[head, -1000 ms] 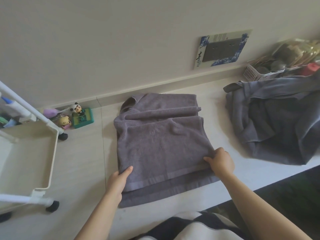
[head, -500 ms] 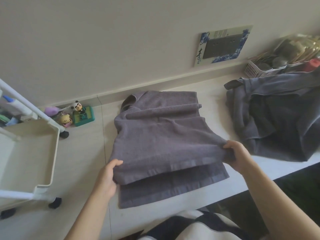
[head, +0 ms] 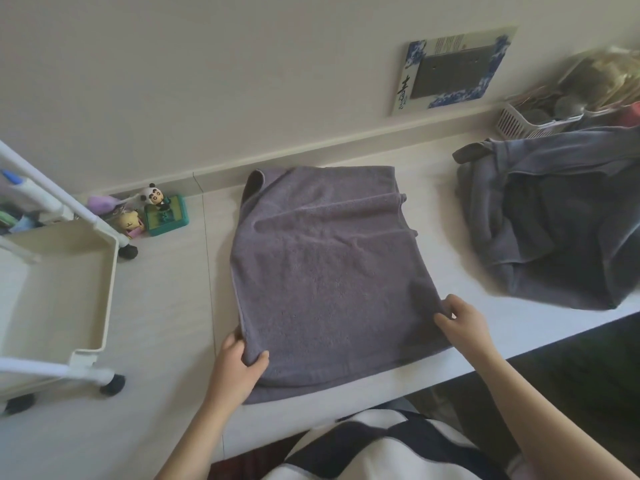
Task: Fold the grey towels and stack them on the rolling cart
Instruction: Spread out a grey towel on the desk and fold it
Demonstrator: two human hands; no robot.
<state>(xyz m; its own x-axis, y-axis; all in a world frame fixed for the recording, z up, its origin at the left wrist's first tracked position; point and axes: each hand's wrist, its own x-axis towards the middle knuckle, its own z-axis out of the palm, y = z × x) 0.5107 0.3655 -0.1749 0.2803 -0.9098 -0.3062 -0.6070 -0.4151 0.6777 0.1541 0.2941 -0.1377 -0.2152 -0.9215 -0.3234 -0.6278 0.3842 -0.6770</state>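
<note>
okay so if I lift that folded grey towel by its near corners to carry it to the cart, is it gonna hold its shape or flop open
Probably flop: the folded towel is soft terry that already wrinkles and sags where the left hand and right hand pinch it. Its layers look loose, so they may slide apart. Supporting it from underneath seems safer.

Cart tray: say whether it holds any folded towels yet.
Empty: the cart tray shows only its bare cream floor.

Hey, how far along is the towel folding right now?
Early on. The grey towel lies part-folded on the counter, with the left hand and right hand gripping its near corners. The unfolded pile waits at right. The cart tray holds no towels.
</note>
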